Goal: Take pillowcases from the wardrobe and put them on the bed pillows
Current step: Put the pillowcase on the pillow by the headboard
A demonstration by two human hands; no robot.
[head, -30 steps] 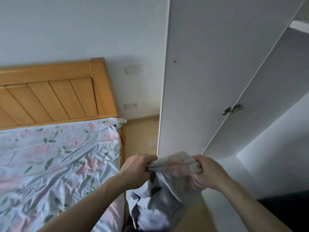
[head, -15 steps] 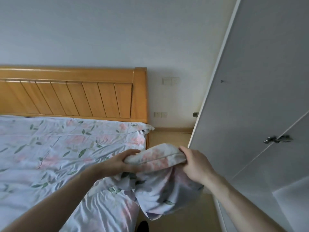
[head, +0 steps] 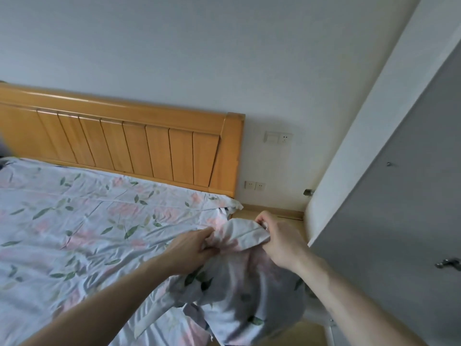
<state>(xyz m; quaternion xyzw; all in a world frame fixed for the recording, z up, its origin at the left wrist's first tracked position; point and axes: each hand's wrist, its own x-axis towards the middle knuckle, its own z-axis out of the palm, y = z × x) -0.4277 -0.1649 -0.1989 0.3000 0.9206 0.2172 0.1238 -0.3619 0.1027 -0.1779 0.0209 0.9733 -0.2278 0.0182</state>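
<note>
The floral pillowcase (head: 239,278) hangs between the 2 hands, over the right edge of the bed (head: 82,233), and its bundled top edge runs from one fist to the other, almost level. The left hand (head: 193,245) has its fingers pinched closed on the left end; the right hand (head: 280,242) has its fingers clamped on the right end. Most cloth falls below the fingers. No pillow is visible; the bed lies to the left of the fingers, so the left hand is nearer to it. The wardrobe door (head: 399,196) stands just right of the right hand.

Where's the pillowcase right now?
Lower centre of the head view: the pillowcase hangs between the left hand and right hand, at the bed's right edge.
</note>
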